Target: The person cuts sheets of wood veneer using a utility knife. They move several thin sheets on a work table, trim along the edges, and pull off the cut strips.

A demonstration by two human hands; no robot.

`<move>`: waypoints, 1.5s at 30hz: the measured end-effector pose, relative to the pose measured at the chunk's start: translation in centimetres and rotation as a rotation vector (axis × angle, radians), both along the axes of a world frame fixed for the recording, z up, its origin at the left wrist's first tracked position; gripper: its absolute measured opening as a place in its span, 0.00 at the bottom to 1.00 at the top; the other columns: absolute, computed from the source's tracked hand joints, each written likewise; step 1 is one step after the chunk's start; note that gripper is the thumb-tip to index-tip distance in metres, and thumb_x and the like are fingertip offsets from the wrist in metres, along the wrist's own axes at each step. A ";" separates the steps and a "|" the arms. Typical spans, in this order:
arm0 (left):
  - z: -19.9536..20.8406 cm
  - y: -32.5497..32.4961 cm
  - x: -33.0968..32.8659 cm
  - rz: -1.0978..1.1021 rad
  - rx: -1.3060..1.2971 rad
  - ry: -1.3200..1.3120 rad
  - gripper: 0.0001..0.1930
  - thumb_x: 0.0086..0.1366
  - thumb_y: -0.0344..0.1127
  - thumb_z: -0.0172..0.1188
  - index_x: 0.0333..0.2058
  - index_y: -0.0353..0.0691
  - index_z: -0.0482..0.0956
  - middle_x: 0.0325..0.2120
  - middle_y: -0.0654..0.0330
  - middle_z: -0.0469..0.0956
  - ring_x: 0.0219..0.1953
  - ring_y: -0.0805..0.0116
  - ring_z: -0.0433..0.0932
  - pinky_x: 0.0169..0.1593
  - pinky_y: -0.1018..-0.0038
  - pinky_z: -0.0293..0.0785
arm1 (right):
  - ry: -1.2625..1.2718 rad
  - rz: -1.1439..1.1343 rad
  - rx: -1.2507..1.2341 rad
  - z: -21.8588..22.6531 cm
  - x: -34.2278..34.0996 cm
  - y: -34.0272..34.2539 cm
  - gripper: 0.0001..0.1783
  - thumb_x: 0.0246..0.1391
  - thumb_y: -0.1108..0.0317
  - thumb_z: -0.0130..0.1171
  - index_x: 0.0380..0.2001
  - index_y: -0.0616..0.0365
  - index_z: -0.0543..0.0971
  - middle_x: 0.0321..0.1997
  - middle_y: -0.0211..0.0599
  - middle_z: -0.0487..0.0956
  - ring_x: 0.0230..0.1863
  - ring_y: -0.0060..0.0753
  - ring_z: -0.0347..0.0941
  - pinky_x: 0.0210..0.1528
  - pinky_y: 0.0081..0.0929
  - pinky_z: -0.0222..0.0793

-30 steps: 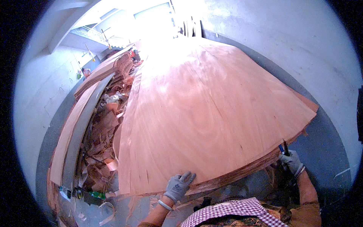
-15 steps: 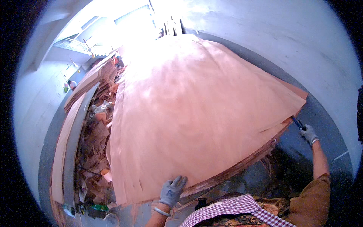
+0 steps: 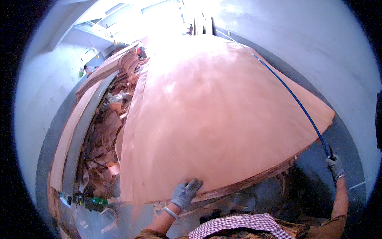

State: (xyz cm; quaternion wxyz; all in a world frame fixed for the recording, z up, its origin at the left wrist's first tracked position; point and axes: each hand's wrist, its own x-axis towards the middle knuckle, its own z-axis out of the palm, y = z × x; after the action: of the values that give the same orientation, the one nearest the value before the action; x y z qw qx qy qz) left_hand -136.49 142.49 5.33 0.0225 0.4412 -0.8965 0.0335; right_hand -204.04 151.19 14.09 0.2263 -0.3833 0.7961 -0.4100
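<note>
A broad stack of thin, pinkish-brown wood veneer sheets point(image 3: 223, 123) spreads out before me, its top sheet fairly smooth. My left hand point(image 3: 185, 194), in a grey glove, lies on the near edge of the top sheet with its fingers stretched out. At the right, my right hand point(image 3: 335, 166), also gloved, is closed round the near end of a long, thin blue rod point(image 3: 299, 103). From there the rod reaches away over the right side of the stack, toward the far wall. A short dark piece sticks up from the same fist; its kind is unclear.
Left of the stack lies a heap of torn veneer scraps point(image 3: 105, 139). Beyond it stand long boards point(image 3: 75, 135) and another veneer pile point(image 3: 105, 69). A pale wall point(image 3: 318, 51) runs along the right. Another person point(image 3: 90, 69) shows small at the far left.
The blue rod now extends over the stack's right side; earlier only a short dark part showed at my right hand. That hand is slightly lower and further right. My left hand stays at the edge.
</note>
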 end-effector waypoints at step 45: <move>-4.2 38.6 61.0 0.942 0.204 0.370 0.19 0.59 0.49 0.53 0.44 0.47 0.75 0.34 0.48 0.76 0.35 0.45 0.74 0.38 0.56 0.72 | -0.534 0.736 0.158 3.8 90.0 -25.3 0.21 0.59 0.52 0.42 0.15 0.47 0.67 0.11 0.23 0.65 0.08 0.23 0.58 0.12 0.25 0.58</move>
State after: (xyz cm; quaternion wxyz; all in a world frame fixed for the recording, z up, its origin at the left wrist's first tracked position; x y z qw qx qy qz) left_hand -75.53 181.11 1.17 0.1201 0.7956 -0.5803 -0.1260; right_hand -114.05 125.94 17.84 0.5826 -0.5031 0.5495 -0.3248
